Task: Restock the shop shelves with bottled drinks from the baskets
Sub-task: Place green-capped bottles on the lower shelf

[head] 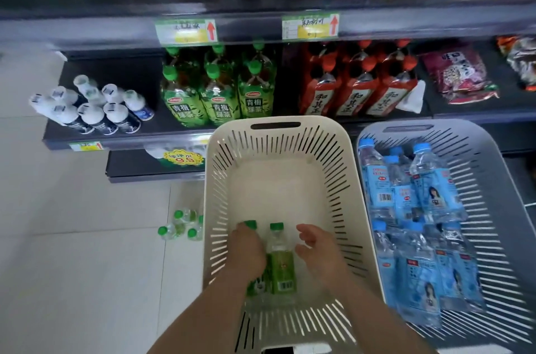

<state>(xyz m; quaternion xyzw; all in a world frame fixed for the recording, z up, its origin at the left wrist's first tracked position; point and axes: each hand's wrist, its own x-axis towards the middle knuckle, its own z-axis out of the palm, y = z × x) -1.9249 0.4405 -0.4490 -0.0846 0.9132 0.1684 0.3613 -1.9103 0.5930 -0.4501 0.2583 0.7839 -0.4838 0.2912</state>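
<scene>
Head view showed, at lower centre of the frame inside the cream basket (339,179), the left hand (248,250) covering one green-capped bottle (251,224), its grip impossible to tell, while the right hand (317,252), fingers spread wide, hovered just right of a second bottle (280,266) lying between both hands.

Two baskets (220,179); two green bottles (280,266) in one.

Left grip (247,249) palm down, right grip (317,249) splayed

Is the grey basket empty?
No, the grey basket holds a pile of blue-capped water bottles.
</scene>
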